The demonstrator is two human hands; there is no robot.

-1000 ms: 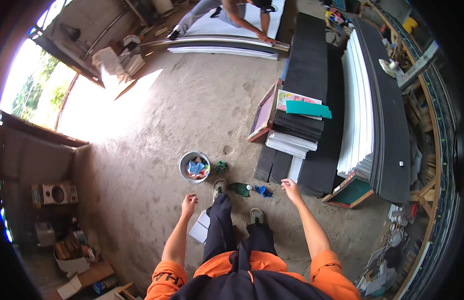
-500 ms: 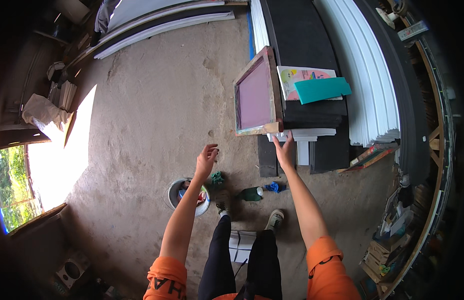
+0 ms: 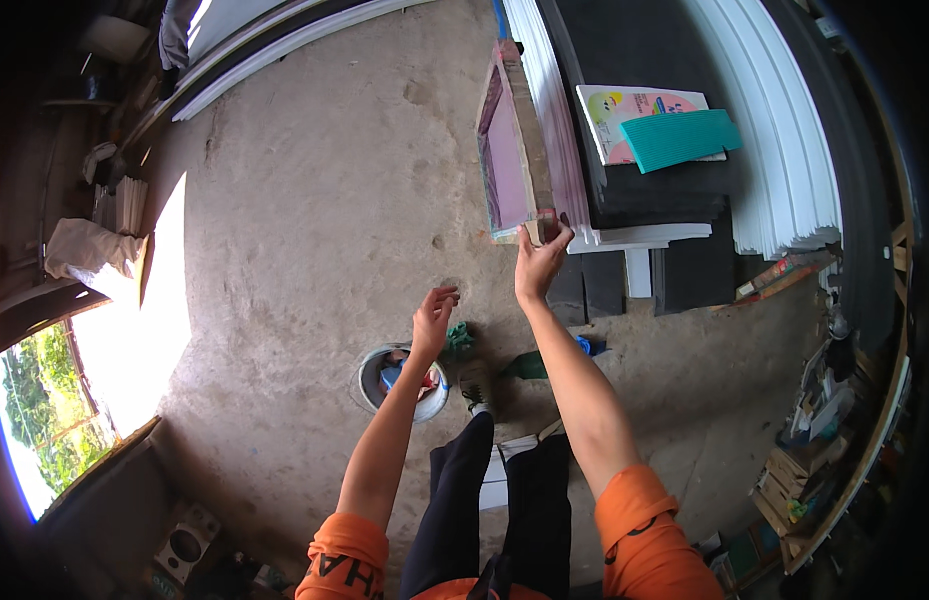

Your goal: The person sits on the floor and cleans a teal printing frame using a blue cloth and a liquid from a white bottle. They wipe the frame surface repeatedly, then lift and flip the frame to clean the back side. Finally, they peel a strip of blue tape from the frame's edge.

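My right hand (image 3: 540,262) is raised to the lower corner of a wooden frame with a pink screen (image 3: 511,150), fingers curled on that corner so the hand grips it. The frame stands on edge on the concrete floor (image 3: 314,200), leaning against a stack of white sheets (image 3: 559,130) at the near end of a low pile of black boards (image 3: 644,120). My left hand (image 3: 431,320) hangs free over the floor, fingers loosely spread and holding nothing, well apart from the frame and just above a grey bucket (image 3: 369,385) with red and blue things inside.

On top of the black boards lies a flat white package with a pink and yellow printed face (image 3: 634,110), and a teal corrugated sheet (image 3: 681,138) lies slanted across its right end. More white sheets (image 3: 784,150) are stacked along the far right edge of the pile. Beside my shoe sit a green bottle (image 3: 526,366) and a small blue thing (image 3: 587,346), with a green rag (image 3: 460,340) next to the bucket. A folded white paper (image 3: 494,480) lies under my legs
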